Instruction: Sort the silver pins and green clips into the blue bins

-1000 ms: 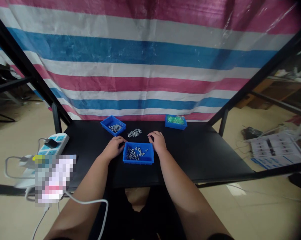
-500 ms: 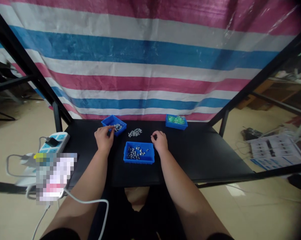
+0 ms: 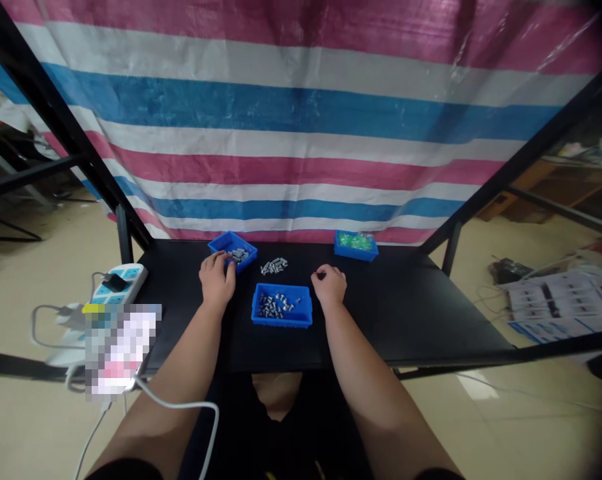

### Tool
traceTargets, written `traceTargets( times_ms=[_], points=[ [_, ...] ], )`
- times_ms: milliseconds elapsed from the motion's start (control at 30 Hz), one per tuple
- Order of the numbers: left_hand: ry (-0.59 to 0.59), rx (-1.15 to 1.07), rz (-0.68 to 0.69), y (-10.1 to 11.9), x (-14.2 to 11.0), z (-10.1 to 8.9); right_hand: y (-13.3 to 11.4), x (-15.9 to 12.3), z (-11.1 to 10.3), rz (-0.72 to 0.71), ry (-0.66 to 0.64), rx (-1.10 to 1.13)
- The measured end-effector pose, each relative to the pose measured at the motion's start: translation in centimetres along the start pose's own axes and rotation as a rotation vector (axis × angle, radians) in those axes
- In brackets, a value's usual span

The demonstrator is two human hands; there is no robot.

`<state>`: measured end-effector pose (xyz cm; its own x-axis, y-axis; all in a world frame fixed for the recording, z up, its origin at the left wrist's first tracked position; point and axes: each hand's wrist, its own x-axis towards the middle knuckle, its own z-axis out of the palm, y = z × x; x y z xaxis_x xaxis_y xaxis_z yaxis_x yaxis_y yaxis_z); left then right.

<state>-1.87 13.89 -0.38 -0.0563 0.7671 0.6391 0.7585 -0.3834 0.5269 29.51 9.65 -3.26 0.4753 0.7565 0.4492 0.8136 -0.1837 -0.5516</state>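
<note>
Left hand (image 3: 217,280), narrowly curled, is being rested against the far blue bin (image 3: 219,244) at 11 o'clock from the near blue bin (image 3: 281,323); any grip cannot be told. Right hand (image 3: 329,285), also curled, is being held at 2 o'clock, grip likewise unclear. Screws (image 3: 275,306) are being held in the near bin; a loose pile (image 3: 274,266) is lying on the table (image 3: 405,320) at 12 o'clock.

Front blue tray (image 3: 281,305) stands between left hand (image 3: 217,280) and right hand (image 3: 329,285), blocking the straight path across. Narrow gap between it and loose metal fasteners (image 3: 274,266) behind. Right hand has room rightward along table (image 3: 411,320), well apart from rear-right blue tray (image 3: 355,245).
</note>
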Motion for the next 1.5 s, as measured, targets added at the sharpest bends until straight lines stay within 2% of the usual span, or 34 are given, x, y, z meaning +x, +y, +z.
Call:
traceTargets(
  times_ms=[67,100,167,233,400,567,667,933,1067,1133,1267,1333,1400,1500],
  points=[
    [0.006,-0.073,0.013,0.5,-0.4,-0.5,0.1,-0.1,-0.2,-0.014,-0.028,0.049],
    [-0.022,-0.128,0.022,0.7,-0.6,-0.8,0.1,-0.2,-0.4,-0.05,-0.085,0.104],
    [-0.116,-0.238,0.048,1.1,-1.0,-1.0,0.2,-0.3,-0.7,-0.151,-0.241,0.257],
    [-0.211,-0.309,0.085,1.3,-1.2,-1.1,0.2,-0.4,-0.9,-0.21,-0.336,0.392],
    [-0.417,-0.343,0.185,0.7,-0.9,-1.1,0.5,-0.4,-1.1,-0.158,-0.289,0.438],
    [-0.675,-0.237,0.293,-0.4,-1.0,-1.6,0.5,-0.2,-1.0,-0.178,-0.31,0.378],
    [-0.724,-0.171,0.317,-0.6,-1.4,-1.6,0.5,-0.2,-0.9,-0.178,-0.322,0.359],
    [-0.603,-0.054,0.257,0.1,-2.0,-0.1,0.4,-0.3,-0.8,-0.176,-0.327,0.297],
    [-0.542,-0.07,0.243,0.6,-2.0,-0.4,0.3,-0.3,-0.9,-0.182,-0.325,0.295],
    [-0.461,-0.113,0.197,0.9,-1.9,-0.8,0.2,-0.3,-1.0,-0.179,-0.328,0.297],
    [-0.14,-0.085,0.123,1.0,-1.1,-1.3,0.0,-0.4,-1.0,-0.18,-0.329,0.281],
    [-0.015,-0.034,0.117,0.7,-0.5,-1.0,-0.1,-0.4,-1.0,-0.187,-0.331,0.27],
    [0.053,0.011,0.094,0.2,0.1,-0.6,-0.1,-0.4,-0.9,-0.198,-0.328,0.26],
    [0.053,0.063,0.058,-0.1,0.4,0.1,0.0,-0.4,-0.7,-0.205,-0.325,0.249]
  ],
)
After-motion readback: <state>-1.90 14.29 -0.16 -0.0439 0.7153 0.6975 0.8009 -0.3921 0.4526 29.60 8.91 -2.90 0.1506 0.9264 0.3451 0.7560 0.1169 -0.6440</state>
